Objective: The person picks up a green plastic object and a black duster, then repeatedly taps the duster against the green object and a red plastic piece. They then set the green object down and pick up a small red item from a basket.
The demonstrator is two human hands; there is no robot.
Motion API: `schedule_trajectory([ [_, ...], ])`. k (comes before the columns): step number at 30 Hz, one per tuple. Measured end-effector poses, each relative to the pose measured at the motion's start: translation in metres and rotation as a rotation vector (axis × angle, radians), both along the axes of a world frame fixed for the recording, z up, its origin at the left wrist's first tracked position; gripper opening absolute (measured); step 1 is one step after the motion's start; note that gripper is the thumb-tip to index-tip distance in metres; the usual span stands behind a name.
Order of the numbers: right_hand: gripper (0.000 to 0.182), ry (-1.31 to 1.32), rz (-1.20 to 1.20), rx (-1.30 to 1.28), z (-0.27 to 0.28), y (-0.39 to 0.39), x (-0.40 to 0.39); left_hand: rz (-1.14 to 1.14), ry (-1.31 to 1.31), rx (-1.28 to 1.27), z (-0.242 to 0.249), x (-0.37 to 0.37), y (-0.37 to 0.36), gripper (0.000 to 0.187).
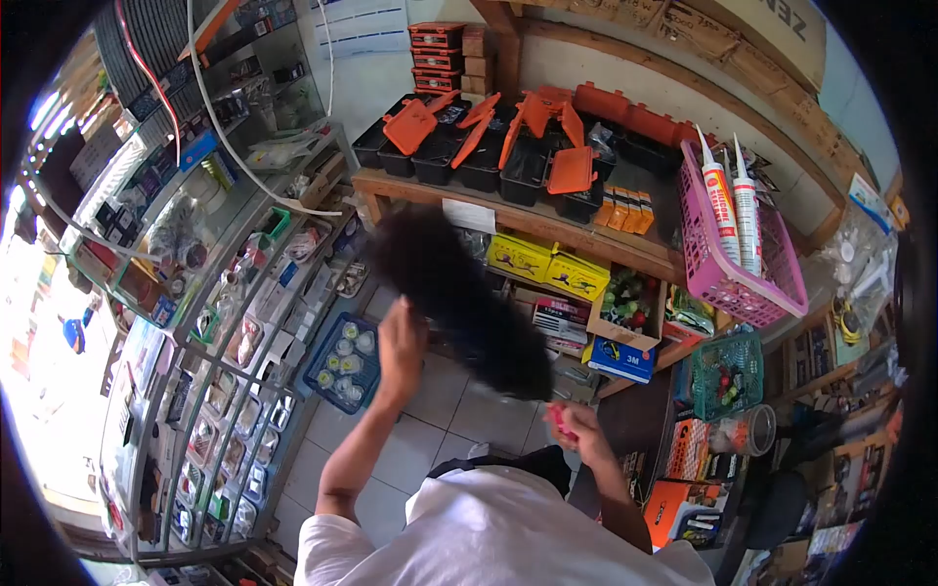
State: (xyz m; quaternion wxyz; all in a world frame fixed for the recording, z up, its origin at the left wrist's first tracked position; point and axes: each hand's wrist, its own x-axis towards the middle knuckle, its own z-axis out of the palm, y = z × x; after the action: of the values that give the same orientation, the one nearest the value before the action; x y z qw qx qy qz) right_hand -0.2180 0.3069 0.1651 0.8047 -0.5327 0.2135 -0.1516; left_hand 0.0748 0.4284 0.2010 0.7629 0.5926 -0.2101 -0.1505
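Note:
A black feather duster (464, 298), blurred by motion, slants across the middle of the head view in front of the wooden bench. My right hand (578, 430) is closed around its pink handle at the lower right end. Left of the feathers, my left hand (399, 342) is raised with its fingers stretched upward, the fingertips right at the feathers' edge in this view. Behind the duster's upper part, the bench holds black cases (523, 166) with raised orange lids.
A pink basket (703, 239) with sealant tubes stands at the bench's right end. Yellow boxes (547, 266) sit on the shelf below. A glass display case (220, 391) fills the left side. On the tiled floor (381, 449), a blue crate (322, 371) holds several round items.

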Motion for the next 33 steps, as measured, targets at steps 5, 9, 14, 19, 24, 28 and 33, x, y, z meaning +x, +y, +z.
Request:
schedule_trajectory([
  [5,0.033,0.031,-0.03,-0.039,-0.011,0.022,0.036,0.069,-0.334,0.108,-0.072,-0.063,-0.016,0.025],
  [9,0.033,0.003,-0.088,-0.118,-0.023,0.041,0.038,-0.353,0.044,-0.158,-0.055,-0.02,-0.004,0.027],
  [14,0.035,-0.005,-0.037,-0.072,-0.043,0.041,0.029,-0.653,0.669,-0.523,-0.017,0.001,0.014,0.035],
  [19,0.042,-0.018,0.055,0.169,-0.041,0.025,0.043,-0.438,-0.178,0.315,-0.093,-0.056,0.017,0.032],
  [24,0.045,-0.06,0.408,0.784,-0.055,0.027,0.041,-0.348,0.405,0.058,-0.041,-0.036,0.015,0.014],
  [28,0.047,-0.08,0.478,0.835,-0.074,0.029,0.039,-0.19,0.653,-0.011,-0.006,-0.025,0.017,0.018],
  [33,0.045,-0.15,0.389,0.864,-0.071,0.014,0.064,-0.624,0.604,0.091,-0.044,-0.082,0.005,0.027],
])
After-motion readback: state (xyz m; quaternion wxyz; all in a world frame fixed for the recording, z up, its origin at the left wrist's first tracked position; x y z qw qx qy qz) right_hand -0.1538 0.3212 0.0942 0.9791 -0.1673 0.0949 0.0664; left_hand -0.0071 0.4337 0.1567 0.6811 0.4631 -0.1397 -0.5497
